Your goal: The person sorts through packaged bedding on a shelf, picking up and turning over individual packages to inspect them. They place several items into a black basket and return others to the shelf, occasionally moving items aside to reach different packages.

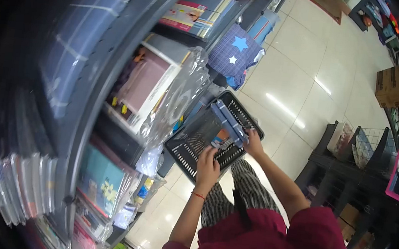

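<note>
A black plastic basket (185,164) with slotted sides is in front of my legs, beside the shelves. A folded blue plaid fabric package (231,123) lies in or just over it, with an orange label (221,136) at its near side. My right hand (254,145) is closed on the package's near right end. My left hand (208,167), with a red string on the wrist, has its fingers bent at the label side of the package, and they appear to pinch its edge. Part of its grip is hidden.
Dark shelving (72,159) on the left bears wrapped bedding packs, and a blue bag with stars (233,55) sticks out from it. On the right are a wire rack (365,147) and a cardboard box (391,86). A tiled floor (292,76) runs between.
</note>
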`<state>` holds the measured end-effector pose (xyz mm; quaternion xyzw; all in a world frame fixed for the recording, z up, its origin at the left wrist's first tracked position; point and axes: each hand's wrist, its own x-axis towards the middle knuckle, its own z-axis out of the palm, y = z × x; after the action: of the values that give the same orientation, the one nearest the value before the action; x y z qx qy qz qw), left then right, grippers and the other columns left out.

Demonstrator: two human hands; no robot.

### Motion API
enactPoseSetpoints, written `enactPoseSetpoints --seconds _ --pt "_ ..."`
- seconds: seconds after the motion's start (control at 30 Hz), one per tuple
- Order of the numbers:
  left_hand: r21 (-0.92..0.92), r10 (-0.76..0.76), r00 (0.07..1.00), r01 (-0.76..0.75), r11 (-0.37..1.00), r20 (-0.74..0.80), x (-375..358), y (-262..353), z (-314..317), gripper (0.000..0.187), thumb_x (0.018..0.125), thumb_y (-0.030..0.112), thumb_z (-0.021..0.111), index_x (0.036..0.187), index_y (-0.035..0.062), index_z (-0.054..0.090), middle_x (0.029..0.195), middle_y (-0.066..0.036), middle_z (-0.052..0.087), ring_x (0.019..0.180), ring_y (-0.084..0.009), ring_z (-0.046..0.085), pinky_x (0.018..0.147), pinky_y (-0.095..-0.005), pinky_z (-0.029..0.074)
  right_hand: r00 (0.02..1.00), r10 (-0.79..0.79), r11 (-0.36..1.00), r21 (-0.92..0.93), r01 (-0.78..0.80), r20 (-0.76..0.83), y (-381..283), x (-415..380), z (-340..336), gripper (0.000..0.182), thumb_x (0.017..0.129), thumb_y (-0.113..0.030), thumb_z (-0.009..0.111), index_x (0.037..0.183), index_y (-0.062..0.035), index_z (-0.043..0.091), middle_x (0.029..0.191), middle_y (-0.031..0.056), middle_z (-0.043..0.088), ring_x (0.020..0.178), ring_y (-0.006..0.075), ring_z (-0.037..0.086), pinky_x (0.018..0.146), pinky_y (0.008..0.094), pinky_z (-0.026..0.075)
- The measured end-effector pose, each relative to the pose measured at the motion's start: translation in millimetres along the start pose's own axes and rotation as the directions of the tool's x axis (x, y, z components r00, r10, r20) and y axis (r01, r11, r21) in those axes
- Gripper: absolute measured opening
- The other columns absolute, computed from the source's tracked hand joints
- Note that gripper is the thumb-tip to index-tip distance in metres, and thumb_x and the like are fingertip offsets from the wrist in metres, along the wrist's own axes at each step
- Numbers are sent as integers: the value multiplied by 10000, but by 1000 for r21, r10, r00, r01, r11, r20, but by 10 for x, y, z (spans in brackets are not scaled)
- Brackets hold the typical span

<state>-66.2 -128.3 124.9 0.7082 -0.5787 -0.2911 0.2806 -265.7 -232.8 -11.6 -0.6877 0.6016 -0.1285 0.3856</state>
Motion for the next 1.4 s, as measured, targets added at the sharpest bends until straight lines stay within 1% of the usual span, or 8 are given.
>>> enactPoseSetpoints --seconds 0.23,0.53,0.67,0.8,0.9,1.1,1.23,1.4 --pt "85 -17 954 -9 996 301 378 -164 1029 384 818 85 589 1181 28 481 1232 -179 461 1176 -363 427 986 -450 360 985 142 988 45 -147 96 408 214 417 574 709 -80 630 1246 -20 436 1129 254 546 1058 414 532 882 450 448" --pt "101 -150 946 125 987 289 422 21 794 639 882 131 551 1409 34 203 1326 -276 346 1243 -427 361 1020 -467 349 984 111 979 188 -84 -137 74 -90 -326 424 768 -111 643 1161 -17 517 1022 268 601 978 428 567 803 449 466" --pt "-256 -182 981 193 947 65 699 775 198 650 914 183 544 1422 17 174 1409 -260 258 1242 -396 391 973 -418 401 973 -98 970 197 140 -209 -595 -797 -1572 452 745 16 627 1185 -21 531 1067 220 607 973 388 595 815 405 487" --pt "-736 16 985 -140 662 -173 837 1907 -655 575 916 99 492 1417 16 221 1456 -194 241 1235 -237 399 938 -326 401 922 -280 947 81 311 -266 -1182 -1427 -2694 476 699 80 589 1163 -15 550 1186 203 576 1110 375 549 949 407 434" --pt "-564 396 902 -421 711 -174 689 2326 -1271 547 888 51 483 1396 23 282 1465 -186 238 1260 -225 380 957 -340 385 825 -410 899 -21 437 -390 -1646 -1698 -3234 490 668 99 562 1148 0 555 1208 217 552 1148 385 520 989 420 397" --pt "-240 635 628 -770 591 -450 69 2553 -2223 779 792 584 600 1278 6 409 1443 -311 233 1302 -426 328 1043 -443 291 456 -701 671 -290 682 -549 -2361 -1466 -3451 533 644 107 551 1152 -52 573 1269 198 500 1225 426 440 1019 496 353" --pt "31 613 641 -679 733 -463 -325 2239 -2795 804 737 584 659 1285 44 425 1425 -293 302 1253 -438 400 1031 -468 300 337 -733 581 -286 762 -591 -3074 -883 -3255 492 631 105 548 1082 -74 628 1253 188 505 1221 429 439 1023 485 348" --pt "189 333 689 -278 942 -644 -196 1840 -3007 668 805 413 642 1316 42 423 1396 -291 339 1264 -426 383 1019 -490 311 329 -814 467 -205 860 -478 -4116 -18 -2718 617 534 154 465 1075 -92 636 1257 180 464 1231 407 387 1058 445 286"
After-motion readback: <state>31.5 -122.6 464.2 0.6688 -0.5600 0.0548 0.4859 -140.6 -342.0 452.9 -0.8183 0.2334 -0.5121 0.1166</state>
